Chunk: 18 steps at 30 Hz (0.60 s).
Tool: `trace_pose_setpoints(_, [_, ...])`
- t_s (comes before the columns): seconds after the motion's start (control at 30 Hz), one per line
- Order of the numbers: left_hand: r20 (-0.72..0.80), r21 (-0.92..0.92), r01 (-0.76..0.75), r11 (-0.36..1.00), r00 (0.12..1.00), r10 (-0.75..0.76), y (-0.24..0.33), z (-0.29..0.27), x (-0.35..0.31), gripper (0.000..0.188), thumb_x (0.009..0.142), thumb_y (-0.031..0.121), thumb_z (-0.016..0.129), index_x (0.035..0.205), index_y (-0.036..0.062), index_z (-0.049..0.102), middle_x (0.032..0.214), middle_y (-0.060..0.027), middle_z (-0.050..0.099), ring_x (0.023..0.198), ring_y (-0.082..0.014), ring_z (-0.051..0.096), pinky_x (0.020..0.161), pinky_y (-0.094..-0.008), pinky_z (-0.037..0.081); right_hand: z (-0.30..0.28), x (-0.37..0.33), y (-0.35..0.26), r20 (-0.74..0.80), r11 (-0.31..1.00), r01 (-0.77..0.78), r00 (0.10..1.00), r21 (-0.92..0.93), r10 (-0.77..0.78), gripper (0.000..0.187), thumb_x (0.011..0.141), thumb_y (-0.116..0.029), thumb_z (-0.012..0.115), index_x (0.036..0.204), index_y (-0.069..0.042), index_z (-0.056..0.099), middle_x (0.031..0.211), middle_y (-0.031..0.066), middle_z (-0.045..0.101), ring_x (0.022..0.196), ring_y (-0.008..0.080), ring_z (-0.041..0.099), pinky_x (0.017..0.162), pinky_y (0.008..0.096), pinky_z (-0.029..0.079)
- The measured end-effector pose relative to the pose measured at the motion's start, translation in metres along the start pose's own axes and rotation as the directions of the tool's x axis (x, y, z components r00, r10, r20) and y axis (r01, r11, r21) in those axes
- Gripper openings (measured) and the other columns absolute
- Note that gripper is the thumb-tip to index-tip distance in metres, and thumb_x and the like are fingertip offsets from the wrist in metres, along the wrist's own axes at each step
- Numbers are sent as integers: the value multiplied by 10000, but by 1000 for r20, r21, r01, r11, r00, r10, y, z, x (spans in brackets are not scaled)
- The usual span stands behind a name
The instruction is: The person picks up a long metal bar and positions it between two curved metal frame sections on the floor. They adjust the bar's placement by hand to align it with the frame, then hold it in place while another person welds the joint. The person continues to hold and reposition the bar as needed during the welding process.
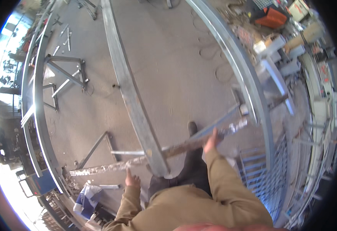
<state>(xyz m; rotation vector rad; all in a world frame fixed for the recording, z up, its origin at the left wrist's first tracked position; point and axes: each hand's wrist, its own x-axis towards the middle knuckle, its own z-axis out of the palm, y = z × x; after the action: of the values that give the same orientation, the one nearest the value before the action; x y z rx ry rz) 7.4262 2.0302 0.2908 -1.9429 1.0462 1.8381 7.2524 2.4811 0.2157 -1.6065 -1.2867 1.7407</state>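
A long grey steel beam [132, 92] runs away from my body, its near end lying across a worn, paint-flecked crossbar [110, 168] in front of my legs. My right hand [212, 141] is on the crossbar, right of the beam, and seems closed round it; some of its fingers are hidden. Just on the near side of the bar, left of the beam, my left hand [132, 179] has its fingers apart and holds nothing. Whether it brushes the bar is hard to tell.
Long steel rails flank me at left [41, 115] and right [249, 77]. Angled metal trestles [66, 69] stand on the floor at left. A metal grating [263, 169] lies at my right, below the rail's end. Cables and scrap crowd the far right.
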Motion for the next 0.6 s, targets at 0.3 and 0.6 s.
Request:
trace_pose_setpoints(0.3, [-4, -598, -254, 760, 949, 314, -4, 84, 57, 601, 897, 581, 724, 1324, 165, 645, 1309, -78, 679, 1195, -310, 631, 1066, -541, 479, -40, 158, -135, 230, 933, -356, 904, -61, 360, 328, 945, -459, 724, 1050, -157, 649, 964, -5, 645, 890, 163, 625, 748, 386, 516])
trace_pose_setpoints(0.6, [-441, -502, -248, 828, 898, 1, 21, 111, 60, 578, 869, 466, 749, 1286, 81, 640, 1201, -141, 698, 999, -328, 694, 847, -530, 598, -40, 186, -124, 124, 893, -442, 885, -79, 449, 508, 906, -575, 739, 1190, -171, 620, 1069, 1, 630, 955, 182, 623, 863, 448, 512])
